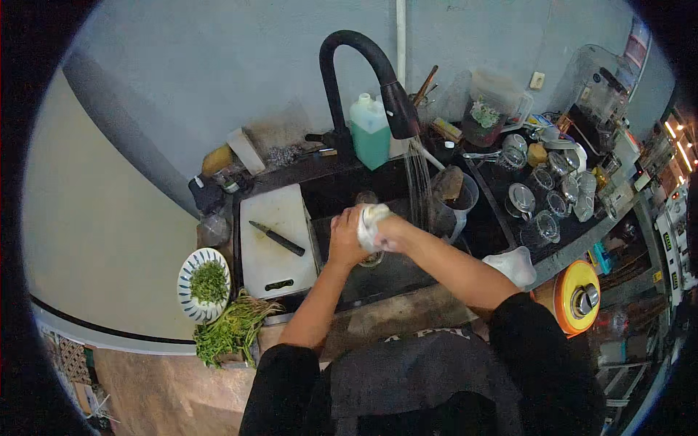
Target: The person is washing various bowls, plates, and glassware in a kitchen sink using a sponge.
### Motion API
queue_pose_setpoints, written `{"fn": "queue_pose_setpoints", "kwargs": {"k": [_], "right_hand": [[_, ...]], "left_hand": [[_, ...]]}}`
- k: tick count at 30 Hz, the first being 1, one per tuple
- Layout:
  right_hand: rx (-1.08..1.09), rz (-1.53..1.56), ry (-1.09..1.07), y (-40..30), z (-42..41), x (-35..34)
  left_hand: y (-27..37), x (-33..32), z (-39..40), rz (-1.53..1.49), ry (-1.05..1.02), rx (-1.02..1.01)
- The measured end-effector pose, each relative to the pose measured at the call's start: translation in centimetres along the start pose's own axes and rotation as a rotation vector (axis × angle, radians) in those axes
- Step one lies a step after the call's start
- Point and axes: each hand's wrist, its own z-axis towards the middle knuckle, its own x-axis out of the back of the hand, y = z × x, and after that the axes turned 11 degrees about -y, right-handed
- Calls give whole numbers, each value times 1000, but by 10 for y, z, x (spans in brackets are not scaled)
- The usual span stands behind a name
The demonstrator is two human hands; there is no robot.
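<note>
Over the black sink point(403, 272), my left hand point(346, 238) and my right hand point(395, 233) both grip a white, crumpled cloth-like thing point(369, 226); blur hides its exact kind. Water point(419, 185) streams from the black faucet point(399, 109) just right of the cloth-like thing. A clear pitcher point(463, 204) with a brownish piece in it stands in the sink's right part. Left of my hands, a white cutting board point(272, 218) lies across the sink with a black-handled knife point(278, 238) on it. A round metallic or glass rim point(373, 260) shows partly beneath my hands.
A plate point(186, 297) of chopped greens and a bunch of leafy stems point(232, 329) sit left. Behind the sink stands a jug of green liquid point(371, 136). Several glasses point(545, 226) crowd the right counter, near a yellow-orange lidded container point(578, 300).
</note>
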Motion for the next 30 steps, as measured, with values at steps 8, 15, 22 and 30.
{"fn": "queue_pose_setpoints", "kwargs": {"k": [8, 15, 22, 30], "right_hand": [[469, -1959, -274, -69, -34, 23], [396, -1885, -298, -43, -34, -1], [-64, 339, 59, -11, -5, 5], [372, -147, 351, -72, -43, 0]], "left_hand": [[9, 27, -1, -450, -319, 80], [9, 30, 1, -244, -309, -137], [21, 27, 9, 75, -118, -51], [-24, 19, -1, -701, -12, 224]]}}
